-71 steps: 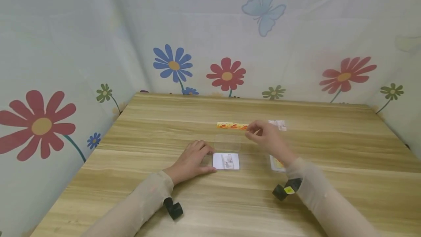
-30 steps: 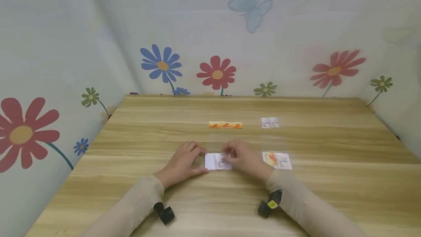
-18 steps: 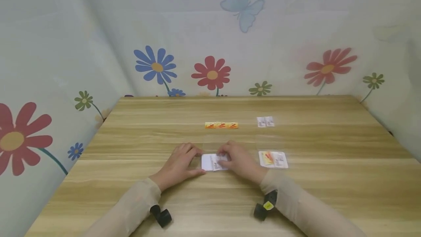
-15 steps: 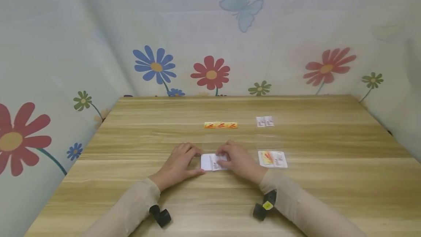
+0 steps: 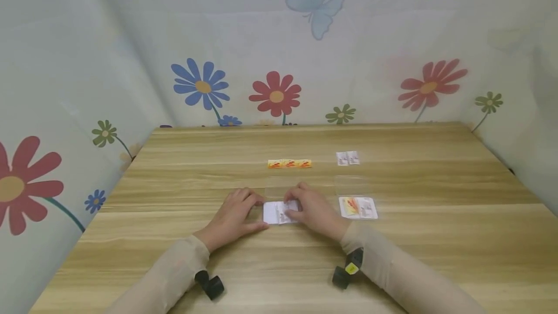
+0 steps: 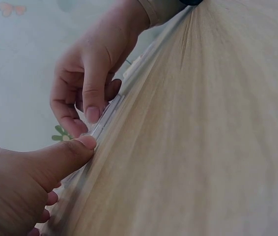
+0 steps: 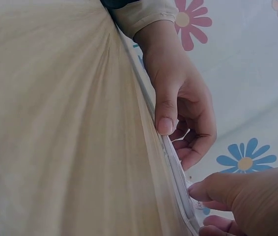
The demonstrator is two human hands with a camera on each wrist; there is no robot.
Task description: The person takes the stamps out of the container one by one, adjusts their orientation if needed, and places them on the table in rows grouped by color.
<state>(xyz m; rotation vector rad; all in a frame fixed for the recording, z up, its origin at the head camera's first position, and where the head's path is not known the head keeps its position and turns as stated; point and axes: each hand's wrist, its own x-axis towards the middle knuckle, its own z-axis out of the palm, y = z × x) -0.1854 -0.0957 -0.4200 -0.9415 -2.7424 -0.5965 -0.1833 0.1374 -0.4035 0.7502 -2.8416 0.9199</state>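
Observation:
A shallow clear plastic case with a white base lies flat before me, its see-through lid folded open behind it. My left hand holds the case at its left edge, thumb at the near corner and fingers at the far one. Inside, a small white printed packet sits near the middle. My right hand has thumb and fingertips on another small white printed packet at the case's right side, partly hidden by the fingers. In the left wrist view the right thumb is down at the case.
A second case to the right holds a yellow-and-red packet beside a white one, lid open. Farther back lie a row of yellow packets and two white packets. Cloth walls border the wooden table.
My right hand has come from near the yellow row down to the left case, where a second white packet now shows under its fingers. My left hand has kept hold of the case.

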